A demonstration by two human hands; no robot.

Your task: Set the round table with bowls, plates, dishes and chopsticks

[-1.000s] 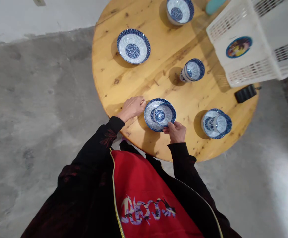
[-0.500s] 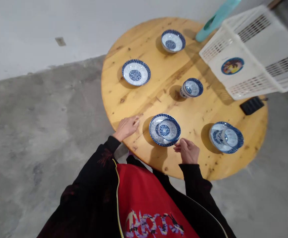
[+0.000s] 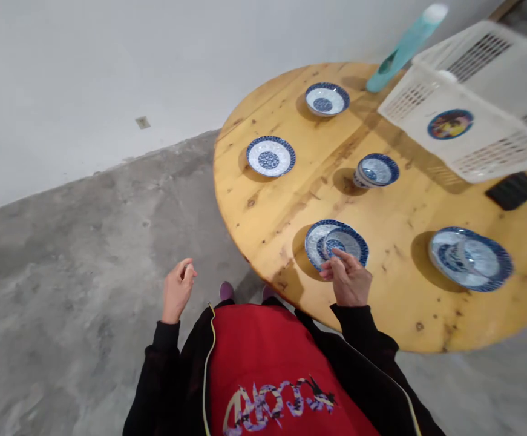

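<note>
The person stands at the near edge of a round wooden table (image 3: 381, 200), and their right hand (image 3: 347, 282) lies on the tabletop against a blue-and-white plate (image 3: 313, 242) that carries a small bowl (image 3: 348, 241) of the same pattern, set toward the plate's right side. The hand is loosely bent, with the forefinger stretched forward onto the near rim of the small bowl and the thumb low beside the plate's edge; whether the fingers actually pinch the rim or only rest on it cannot be told. The left hand (image 3: 176, 290) is off the table, well apart from it and raised over the concrete floor (image 3: 63, 272), with its fingers curled in so that their tips meet the thumb, and nothing shows inside it. To the right on the table sits a second plate (image 3: 494, 266) with another small dish (image 3: 460, 254) lying in it. Farther back a cup (image 3: 376, 169) stands alone, beyond it to the left lies a shallow plate (image 3: 271, 155), and near the far edge sits a deeper bowl (image 3: 327, 99). A white plastic basket (image 3: 426, 97) with slotted walls and a round coloured sticker (image 3: 450, 123) fills the far right, a teal bottle (image 3: 403, 48) leans behind it, and a flat black object (image 3: 513, 191) lies just in front of the basket.
</note>
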